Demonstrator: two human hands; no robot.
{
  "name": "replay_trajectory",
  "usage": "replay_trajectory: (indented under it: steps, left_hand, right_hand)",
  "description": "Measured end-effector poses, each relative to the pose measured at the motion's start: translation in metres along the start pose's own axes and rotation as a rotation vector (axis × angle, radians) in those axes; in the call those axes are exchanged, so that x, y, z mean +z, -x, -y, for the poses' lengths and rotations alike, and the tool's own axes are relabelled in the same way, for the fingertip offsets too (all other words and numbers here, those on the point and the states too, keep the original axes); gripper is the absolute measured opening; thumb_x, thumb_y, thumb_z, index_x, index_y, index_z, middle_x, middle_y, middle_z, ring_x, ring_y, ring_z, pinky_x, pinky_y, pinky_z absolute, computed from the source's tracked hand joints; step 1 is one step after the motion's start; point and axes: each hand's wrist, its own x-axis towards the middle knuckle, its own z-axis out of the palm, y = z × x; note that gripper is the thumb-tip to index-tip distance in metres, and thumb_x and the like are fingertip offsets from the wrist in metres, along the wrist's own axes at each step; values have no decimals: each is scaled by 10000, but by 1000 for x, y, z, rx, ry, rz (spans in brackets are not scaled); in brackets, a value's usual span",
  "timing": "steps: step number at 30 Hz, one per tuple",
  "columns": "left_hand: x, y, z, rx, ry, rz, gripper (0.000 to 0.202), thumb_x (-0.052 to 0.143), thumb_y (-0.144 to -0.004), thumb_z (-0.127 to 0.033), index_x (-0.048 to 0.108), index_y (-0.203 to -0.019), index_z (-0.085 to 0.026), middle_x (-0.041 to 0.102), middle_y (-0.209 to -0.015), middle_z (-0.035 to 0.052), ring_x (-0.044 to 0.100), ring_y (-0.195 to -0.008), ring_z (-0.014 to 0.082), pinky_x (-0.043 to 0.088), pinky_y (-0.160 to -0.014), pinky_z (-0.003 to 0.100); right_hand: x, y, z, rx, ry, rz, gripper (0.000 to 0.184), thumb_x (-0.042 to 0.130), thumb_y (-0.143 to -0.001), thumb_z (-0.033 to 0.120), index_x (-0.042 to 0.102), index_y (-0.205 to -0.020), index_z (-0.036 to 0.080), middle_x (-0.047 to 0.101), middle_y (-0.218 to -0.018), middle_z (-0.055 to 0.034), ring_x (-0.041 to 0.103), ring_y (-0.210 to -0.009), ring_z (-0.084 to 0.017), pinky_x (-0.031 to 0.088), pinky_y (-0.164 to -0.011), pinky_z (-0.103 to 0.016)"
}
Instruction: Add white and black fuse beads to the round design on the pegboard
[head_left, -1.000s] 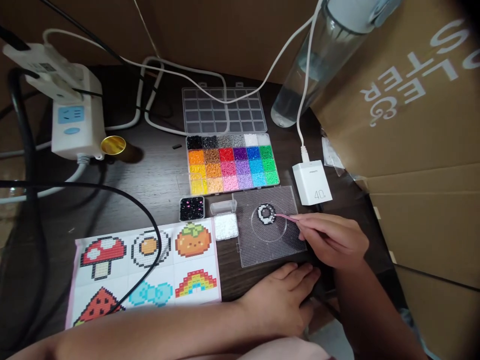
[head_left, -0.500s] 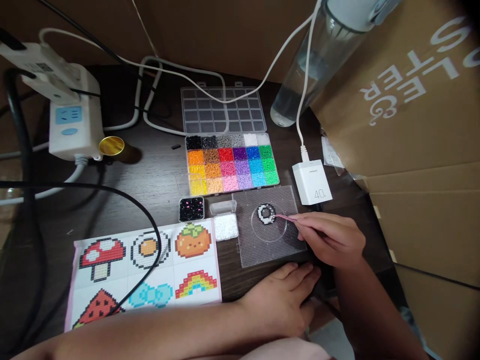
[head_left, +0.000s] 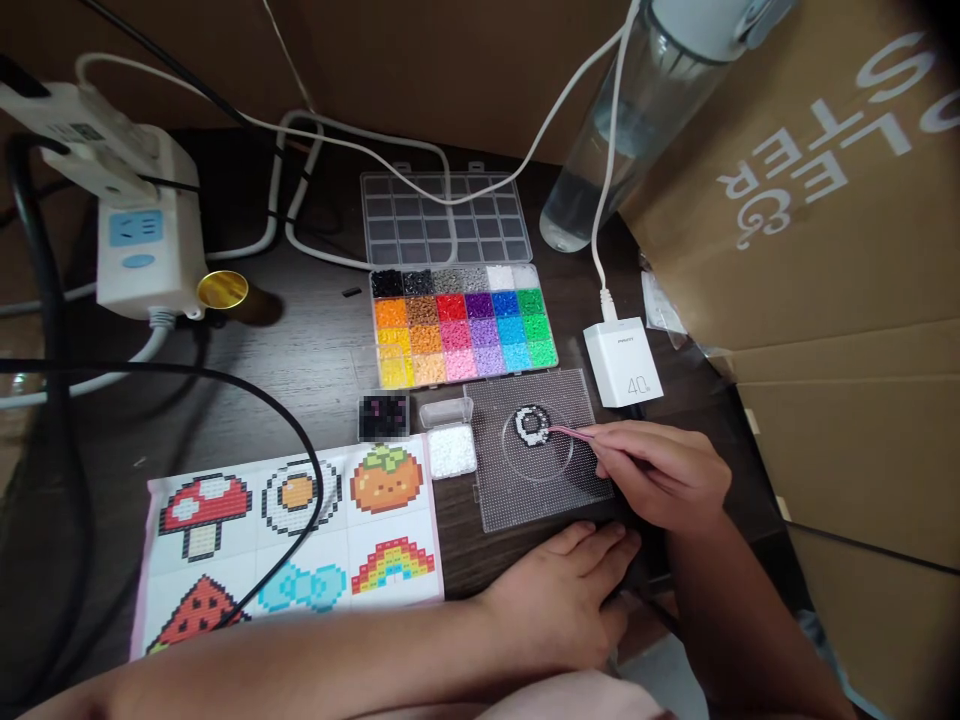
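My right hand is closed around pink tweezers, whose tips touch the right side of a small ring of black and white beads. That ring stands on a clear pegboard with a circle outline on it. My left hand lies flat on the table just below the pegboard, fingers stretched out. Left of the board is a small open box of white beads. Beside it sits a small box of dark beads, blurred into blocks.
A sorted bead case lies behind the pegboard. The pattern sheet is at left, crossed by a black cable. A white charger, water bottle, golden cup and power strip stand around. Cardboard walls the right.
The tweezer tips have shifted very slightly at the ring's right side. Both hands otherwise keep their places.
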Motion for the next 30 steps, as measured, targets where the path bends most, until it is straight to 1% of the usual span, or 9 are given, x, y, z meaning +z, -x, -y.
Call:
replay_trajectory:
  steps: [4, 7, 11, 13, 15, 18, 20, 24, 30]
  left_hand:
    - [-5, -2, 1, 1, 7, 17, 294, 488, -963, -312, 752, -960, -183, 562, -1405, 137, 519, -1310, 277, 337, -1115, 408]
    - [-7, -3, -1, -1, 18, 36, 317, 464, -971, -294, 758, -944, -177, 557, -1407, 141, 518, -1312, 280, 350, -1113, 405]
    - [-2, -3, -4, -62, 114, 34, 319, 461, -971, -330, 728, -1035, -166, 568, -1388, 124, 466, -1349, 272, 340, -1144, 399]
    - [0, -5, -5, -153, 231, 18, 351, 466, -964, -367, 656, -1187, -173, 564, -1397, 99, 432, -1373, 255, 362, -1139, 375]
    - [1, -7, -5, -266, 356, 64, 405, 464, -954, -344, 565, -1303, -166, 590, -1373, 81, 488, -1322, 230, 432, -1077, 336]
    - [-2, -10, -4, -386, 495, 182, 408, 474, -923, -328, 561, -1289, -173, 668, -1255, 66, 631, -1115, 221, 534, -892, 304]
    - [-3, -12, -3, -394, 532, 220, 382, 478, -910, -325, 591, -1246, -184, 690, -1210, 56, 661, -1040, 218, 548, -837, 299]
    - [-1, -13, -3, -380, 534, 195, 382, 475, -919, -319, 609, -1234, -150, 670, -1260, 77, 625, -1146, 237, 519, -959, 332]
    - [2, -15, -3, -412, 610, 255, 395, 495, -910, -368, 634, -1213, -157, 691, -1224, 75, 659, -1083, 246, 549, -895, 323]
  right_hand:
    - [1, 1, 1, 5, -25, -90, 358, 671, -771, 2, 742, -1022, 247, 775, -857, -16, 734, -712, -169, 646, -628, -291]
    - [-1, -6, 13, -40, -15, -119, 403, 681, -746, -22, 738, -1048, 239, 773, -849, -18, 726, -673, -166, 639, -586, -281]
    - [0, -28, 43, -201, 35, -2, 398, 680, -738, -35, 715, -1054, 205, 782, -921, -62, 760, -767, -195, 660, -641, -273]
    - [7, -37, 56, -296, 69, 84, 326, 668, -761, -12, 703, -1012, 192, 784, -901, -75, 764, -796, -185, 660, -684, -248]
    - [17, -43, 62, -331, 87, 173, 247, 633, -791, 15, 697, -962, 183, 786, -919, -81, 765, -815, -171, 655, -729, -234]
    - [35, -41, 58, -372, 125, 189, 205, 606, -807, 42, 690, -949, 165, 787, -930, -85, 767, -844, -177, 650, -752, -245]
    - [43, -37, 53, -382, 116, 171, 214, 604, -801, 39, 689, -958, 157, 786, -932, -90, 767, -850, -181, 645, -747, -248]
    - [47, -32, 46, -374, 105, 133, 233, 613, -789, 28, 692, -974, 145, 785, -907, -107, 769, -830, -184, 640, -729, -243]
    - [45, -33, 45, -361, 66, 165, 216, 607, -811, 29, 683, -969, 155, 785, -900, -107, 766, -830, -173, 640, -702, -246]
